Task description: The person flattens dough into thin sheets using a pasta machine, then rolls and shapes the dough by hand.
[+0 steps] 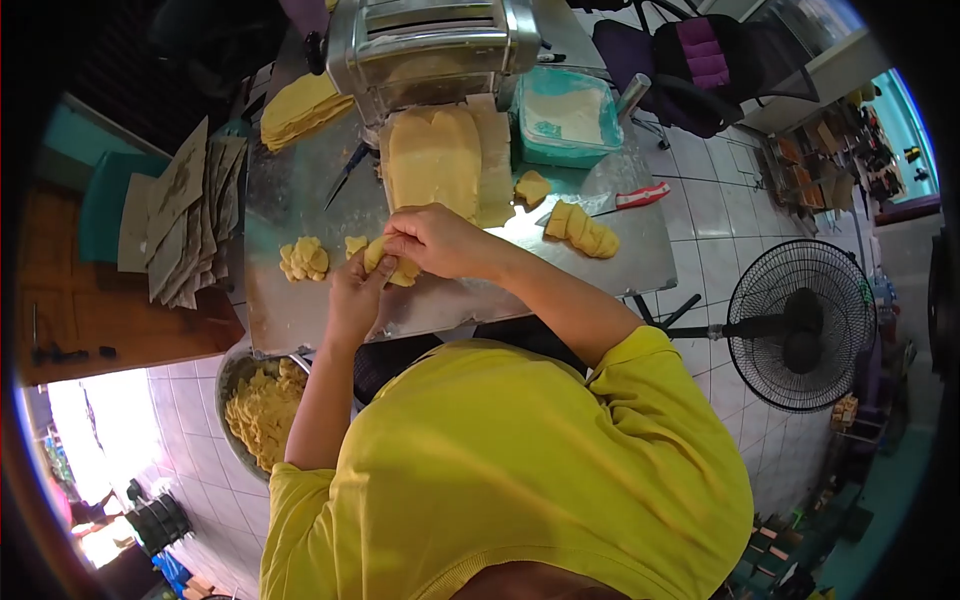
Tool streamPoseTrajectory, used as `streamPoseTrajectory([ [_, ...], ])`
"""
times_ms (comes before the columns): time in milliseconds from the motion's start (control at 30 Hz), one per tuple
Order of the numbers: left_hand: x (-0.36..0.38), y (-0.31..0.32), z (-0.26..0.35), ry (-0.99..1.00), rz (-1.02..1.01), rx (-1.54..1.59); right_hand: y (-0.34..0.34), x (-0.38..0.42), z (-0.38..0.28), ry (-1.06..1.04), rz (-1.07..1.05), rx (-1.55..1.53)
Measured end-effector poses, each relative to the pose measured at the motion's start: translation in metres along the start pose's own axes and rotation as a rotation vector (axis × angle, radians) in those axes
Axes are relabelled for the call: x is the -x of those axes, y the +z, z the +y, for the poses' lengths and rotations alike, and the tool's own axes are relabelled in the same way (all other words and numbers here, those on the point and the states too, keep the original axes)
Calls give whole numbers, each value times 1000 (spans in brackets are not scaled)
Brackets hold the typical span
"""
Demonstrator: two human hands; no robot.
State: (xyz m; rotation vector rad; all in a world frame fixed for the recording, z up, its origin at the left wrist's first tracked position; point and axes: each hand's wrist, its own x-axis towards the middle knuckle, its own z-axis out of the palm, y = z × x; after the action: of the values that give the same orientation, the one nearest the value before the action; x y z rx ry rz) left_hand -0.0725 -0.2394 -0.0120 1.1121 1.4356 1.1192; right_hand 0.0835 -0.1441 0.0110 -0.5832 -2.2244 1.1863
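Observation:
A piece of yellow dough (377, 254) is pinched between my two hands over the near edge of the metal table. My left hand (358, 292) grips it from below, thumb and fingers closed. My right hand (440, 242) closes on its upper right side, partly hiding it. Small lumps of dough (303, 259) lie just left of my hands. Beyond them, a flat dough sheet (432, 155) rests on cardboard in front of a steel dough roller (435, 45). To the right lie a sliced dough log (582, 231) and a knife with a red handle (643, 195).
A teal tub of flour (568, 115) stands at the back right. Stacked dough sheets (303, 110) and dark-handled scissors (347, 175) are at the left. A bowl of dough (262, 410) is below the table, cardboard sheets (185, 215) lean left, and a fan (802, 325) stands right.

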Motion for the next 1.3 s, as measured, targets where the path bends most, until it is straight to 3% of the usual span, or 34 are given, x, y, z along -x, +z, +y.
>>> streamPoseTrajectory([
  [200,-7,25,15,-3,-88,-58,-44,22,15,195,16,-94],
  [267,-5,32,31,33,61,73,-89,27,8,333,217,-109],
  [300,-6,29,30,32,64,78,-113,28,21,296,322,-164],
  [400,-9,11,18,-7,63,60,-186,26,41,254,640,221],
  [433,-10,7,14,-31,41,55,-204,21,56,251,641,223],
  [500,-11,7,15,-41,19,48,-225,13,96,214,442,910],
  [533,-10,11,17,-46,9,40,-223,8,116,207,448,912],
  [600,-10,17,23,-43,6,30,-213,-3,144,564,-60,1179],
  [733,-12,20,27,-25,-21,5,-208,-11,153,510,-82,1186],
  [833,-23,15,31,23,-33,-27,-233,-7,134,563,-106,978],
  [933,-42,5,40,66,-11,-62,-259,6,96,476,292,569],
  [967,-51,1,48,134,11,-97,-267,7,88,407,406,466],
  [1067,-81,-6,86,388,60,-247,-274,-8,21,329,465,295],
  [1133,-105,-3,120,595,159,-375,-262,-31,-10,106,467,72],
  [1200,-142,3,145,932,253,-398,-246,-65,-23,-36,389,134],
  [1267,-175,6,170,1149,379,-669,-227,-107,-7,-99,325,207],
  [1300,-194,8,176,1156,382,-673,-215,-125,-1,-99,339,292],
])
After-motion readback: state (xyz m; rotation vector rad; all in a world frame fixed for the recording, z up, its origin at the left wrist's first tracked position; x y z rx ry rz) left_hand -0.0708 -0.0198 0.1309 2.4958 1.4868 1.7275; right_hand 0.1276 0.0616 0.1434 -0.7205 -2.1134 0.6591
